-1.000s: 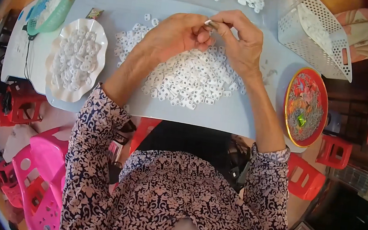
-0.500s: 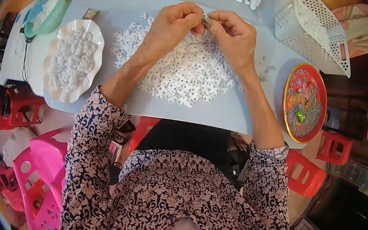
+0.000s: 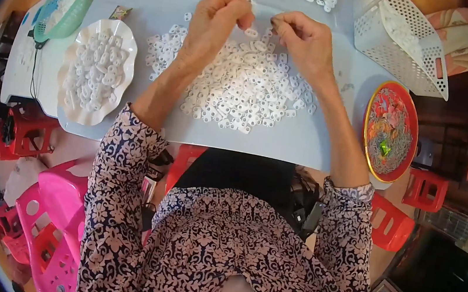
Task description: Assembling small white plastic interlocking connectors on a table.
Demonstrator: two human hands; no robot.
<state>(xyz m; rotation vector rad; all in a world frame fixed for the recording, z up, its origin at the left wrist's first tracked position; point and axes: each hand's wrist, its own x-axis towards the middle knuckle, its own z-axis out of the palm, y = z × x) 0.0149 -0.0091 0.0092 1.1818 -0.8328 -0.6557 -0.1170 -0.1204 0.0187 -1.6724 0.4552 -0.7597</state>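
Both hands, left hand (image 3: 217,23) and right hand (image 3: 303,43), pinch small white rings (image 3: 252,32) above the ring pile (image 3: 241,88). The rings look light, stiff, easily dropped; fingertips on the rim hold best.

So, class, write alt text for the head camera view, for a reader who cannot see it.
Seen from above, a person's left hand and right hand meet fingertip to fingertip over a heap of small white plastic rings on a pale blue table. A white scalloped dish of rings sits left, a red patterned plate right.
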